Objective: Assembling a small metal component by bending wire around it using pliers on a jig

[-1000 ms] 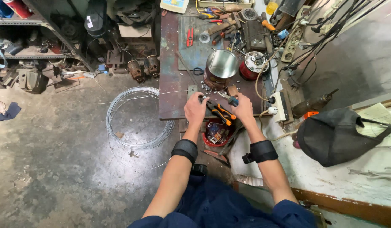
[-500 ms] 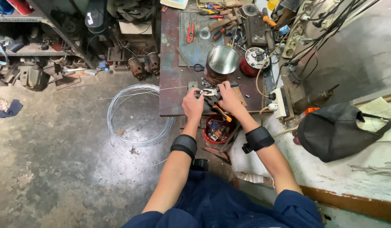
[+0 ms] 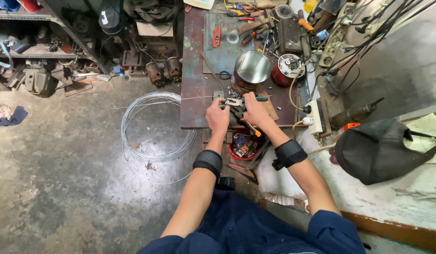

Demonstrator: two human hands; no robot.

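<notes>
So you've got both hands up at the near edge of the bench (image 3: 199,108), working on one thin wire (image 3: 197,98). It runs nearly level, left to right, from the big loose coil of wire (image 3: 157,127) on the floor up over the bench's left edge and straight into your hands. Its long axis is pretty much square to your forearms.

Your left hand (image 3: 218,116) is the one nearer the free run of wire. It's curled shut at the spot where the strand comes in, just beside a small pale metal piece (image 3: 233,101); I can't tell whether those fingers pinch the wire itself or the piece. Your right hand (image 3: 255,111) is clenched round a pair of orange-handled pliers (image 3: 244,120), nose pointing left toward the metal piece and the wire end, handles trailing back down toward you.

The wire looks bare, grey and springy, very thin, easy to lose against the rusty benchtop. An open metal can (image 3: 250,71) stands right behind your hands, close but not touching.
</notes>
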